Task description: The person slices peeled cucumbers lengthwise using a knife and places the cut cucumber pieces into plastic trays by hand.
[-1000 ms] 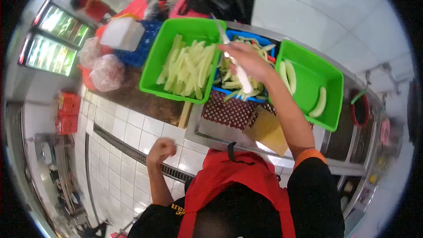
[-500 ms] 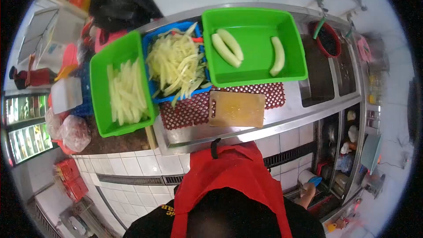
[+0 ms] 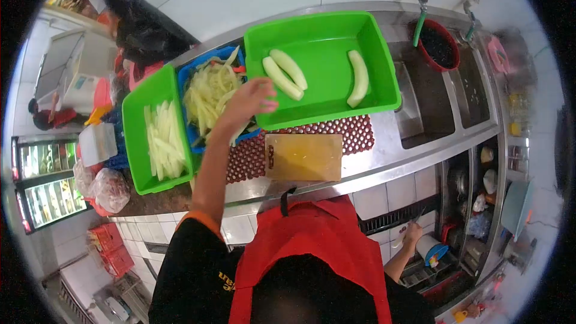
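Note:
My left hand reaches over the near left rim of a large green tub, fingers apart and nothing in them. Two peeled, pale-green cucumbers lie beside it in that tub, and another peeled cucumber is at the tub's right side. Low at the right, my right hand is closed around what looks like a knife, thin and partly hidden. Under my left forearm is a blue basket heaped with peelings. A wooden cutting board lies at the counter's front.
Left of the basket, another green tub holds pale peeled pieces. A red perforated mat lies under the board. At right are a sink and a red basin. A white bucket stands below, near my right hand.
My left hand has come into view and stretched over the tub. My right hand has moved up from beside the white bucket, now with the knife-like thing. The view has shifted slightly.

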Demonstrator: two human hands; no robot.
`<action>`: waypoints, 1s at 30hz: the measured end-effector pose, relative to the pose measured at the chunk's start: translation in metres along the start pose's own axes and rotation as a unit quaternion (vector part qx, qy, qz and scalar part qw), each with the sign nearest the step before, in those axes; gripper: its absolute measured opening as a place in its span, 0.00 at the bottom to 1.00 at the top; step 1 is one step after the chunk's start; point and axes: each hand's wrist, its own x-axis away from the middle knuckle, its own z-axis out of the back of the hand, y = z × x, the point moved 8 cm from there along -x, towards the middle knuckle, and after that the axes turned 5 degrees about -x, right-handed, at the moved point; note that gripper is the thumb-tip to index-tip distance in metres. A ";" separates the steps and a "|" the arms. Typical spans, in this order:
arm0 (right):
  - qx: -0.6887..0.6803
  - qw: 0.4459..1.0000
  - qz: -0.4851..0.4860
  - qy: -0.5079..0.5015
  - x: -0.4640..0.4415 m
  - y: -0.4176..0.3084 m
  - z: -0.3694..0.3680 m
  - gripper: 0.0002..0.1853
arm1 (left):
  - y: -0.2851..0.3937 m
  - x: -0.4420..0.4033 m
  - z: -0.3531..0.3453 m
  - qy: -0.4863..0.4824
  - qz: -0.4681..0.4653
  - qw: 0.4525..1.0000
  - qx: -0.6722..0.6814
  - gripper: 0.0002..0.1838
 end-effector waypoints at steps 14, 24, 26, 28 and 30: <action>-0.107 0.994 0.007 0.014 0.012 -0.166 -0.017 0.15 | -0.056 -0.163 -0.031 0.147 -0.037 0.935 -0.319 0.56; -0.230 0.973 0.004 -0.028 0.018 -0.204 -0.034 0.16 | -0.009 -0.130 -0.061 -0.004 -0.025 0.983 0.182 0.43; -0.230 0.973 -0.003 -0.035 0.018 -0.217 -0.043 0.16 | 0.014 -0.118 -0.055 -0.001 -0.057 0.973 0.223 0.41; -0.236 0.971 -0.006 -0.023 0.019 -0.229 -0.054 0.15 | 0.022 -0.110 -0.053 -0.007 -0.044 0.961 0.274 0.38; -0.248 0.968 0.020 -0.045 0.017 -0.240 -0.064 0.14 | 0.029 -0.106 -0.057 -0.019 -0.032 0.944 0.326 0.35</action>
